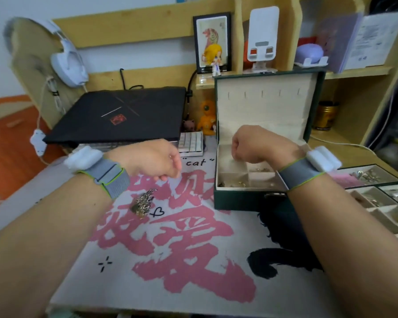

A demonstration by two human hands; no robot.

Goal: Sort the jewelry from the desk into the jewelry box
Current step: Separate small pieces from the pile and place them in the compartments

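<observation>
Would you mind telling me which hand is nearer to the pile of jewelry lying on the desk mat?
Left. The left hand hovers just above the jewelry pile, while the right hand is over the open jewelry box.

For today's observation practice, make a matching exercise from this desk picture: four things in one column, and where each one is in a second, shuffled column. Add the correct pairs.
Things:
1. pile of jewelry
2. right hand
3. headphones
4. closed laptop

Places:
A. hanging on the wooden frame at upper left
B. over the compartments of the open jewelry box
C. on the printed desk mat, below the left hand
D. behind the left hand, partly over a keyboard

Pairs: 1-C, 2-B, 3-A, 4-D
</observation>
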